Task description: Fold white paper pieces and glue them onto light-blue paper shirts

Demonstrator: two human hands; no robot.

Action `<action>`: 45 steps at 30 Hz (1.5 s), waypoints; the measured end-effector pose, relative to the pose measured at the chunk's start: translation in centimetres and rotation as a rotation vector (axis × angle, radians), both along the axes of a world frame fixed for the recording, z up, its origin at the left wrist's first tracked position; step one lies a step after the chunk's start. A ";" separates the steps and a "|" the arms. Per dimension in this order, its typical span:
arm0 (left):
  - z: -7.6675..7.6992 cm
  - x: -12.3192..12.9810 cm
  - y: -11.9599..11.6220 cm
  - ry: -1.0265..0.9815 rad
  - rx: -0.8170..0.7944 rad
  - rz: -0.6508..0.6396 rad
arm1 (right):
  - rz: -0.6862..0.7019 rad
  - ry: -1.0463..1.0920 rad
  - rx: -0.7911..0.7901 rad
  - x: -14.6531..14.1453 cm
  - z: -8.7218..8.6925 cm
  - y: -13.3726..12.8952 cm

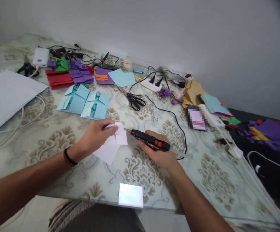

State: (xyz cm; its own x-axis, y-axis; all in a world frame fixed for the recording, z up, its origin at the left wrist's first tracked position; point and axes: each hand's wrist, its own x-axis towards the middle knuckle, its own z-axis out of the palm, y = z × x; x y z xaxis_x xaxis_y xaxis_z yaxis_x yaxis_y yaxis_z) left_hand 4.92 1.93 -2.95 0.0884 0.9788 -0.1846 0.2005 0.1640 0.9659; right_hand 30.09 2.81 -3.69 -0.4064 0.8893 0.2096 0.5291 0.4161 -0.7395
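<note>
My left hand (101, 133) pinches a folded white paper (122, 137) between thumb and fingers, near the middle of the table. Beneath it another white sheet (107, 153) sticks out toward me. My right hand (159, 151) is wrapped round a black glue gun (151, 140) with an orange part. The gun's metal tip points left and is at the right edge of the folded white paper; whether it touches is too small to tell. Beyond my left hand lie folded light blue papers (84, 102).
Black scissors (135, 101) lie past the hands, and a black cord curves to the right of them. A power strip (151, 84), a phone (196, 118) and brown paper (192, 91) are farther right. Large white sheets (9, 96) cover the left side. Red folded papers (59, 79) lie behind.
</note>
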 end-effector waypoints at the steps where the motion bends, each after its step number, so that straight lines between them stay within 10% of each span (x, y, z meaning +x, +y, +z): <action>1: 0.0 0.0 0.0 -0.005 -0.004 0.006 | 0.005 0.006 -0.006 0.0 0.0 0.0; 45: -1.5 -0.1 0.4 0.009 0.017 -0.024 | 0.064 0.051 0.034 -0.4 0.1 -0.1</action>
State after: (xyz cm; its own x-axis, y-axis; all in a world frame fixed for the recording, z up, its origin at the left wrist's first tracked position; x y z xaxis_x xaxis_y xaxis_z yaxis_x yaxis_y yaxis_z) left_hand 4.77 2.31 -4.49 0.1102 0.9795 -0.1685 0.2133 0.1423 0.9666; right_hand 29.72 2.73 -3.63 -0.4499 0.8540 0.2612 0.4628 0.4731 -0.7497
